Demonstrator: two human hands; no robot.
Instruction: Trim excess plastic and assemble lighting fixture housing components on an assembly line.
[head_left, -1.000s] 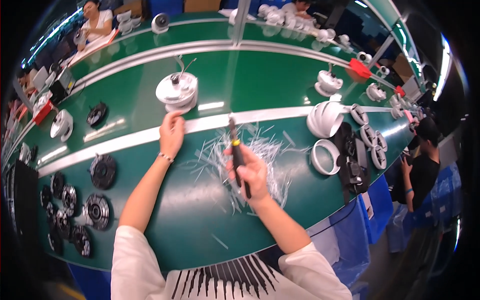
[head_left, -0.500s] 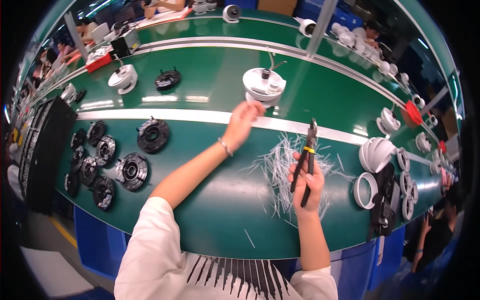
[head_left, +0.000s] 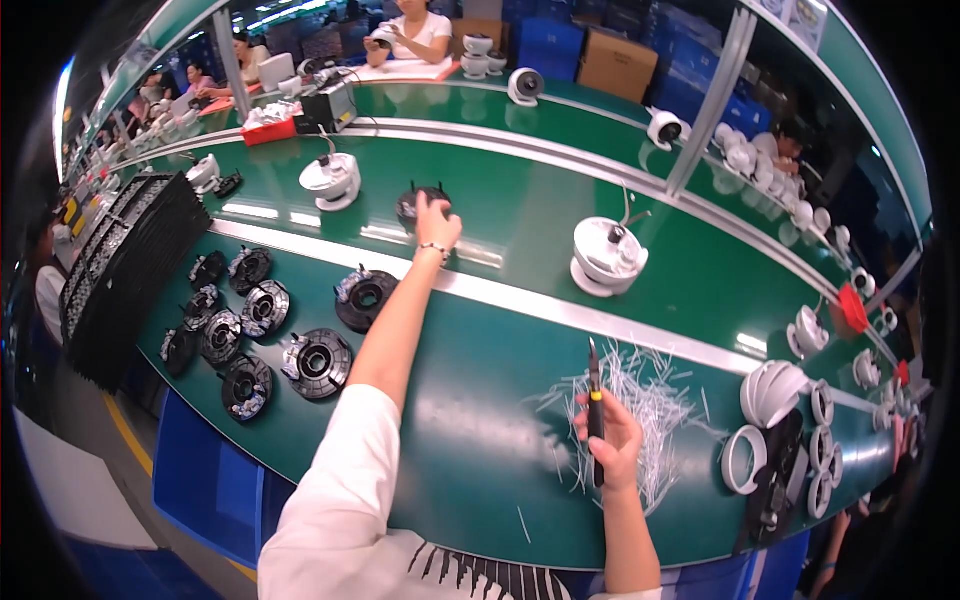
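My left hand (head_left: 438, 224) reaches far out over the green belt, its fingers closed on the edge of a black round plastic part (head_left: 412, 205). My fingers cover part of it. In my right hand (head_left: 618, 436) is a pair of cutting pliers (head_left: 596, 420) with black handles and a yellow band, held upright, tip away from me. Below and beside that hand lies a heap of clear plastic strips (head_left: 655, 425). A white camera-like unit (head_left: 608, 252) with a cable stands on the belt, right of my left hand.
Several black round parts (head_left: 318, 362) lie on the bench at left, beside stacked black trays (head_left: 120, 275). White rings (head_left: 744, 460) and nested white shells (head_left: 770, 394) stand at right. Another white unit (head_left: 330, 180) sits on the belt. A metal post (head_left: 712, 105) rises behind; co-workers sit beyond.
My left hand has left the white unit and moved left and away to the black part on the belt. The pliers in my right hand have turned edge-on. The view has shifted.
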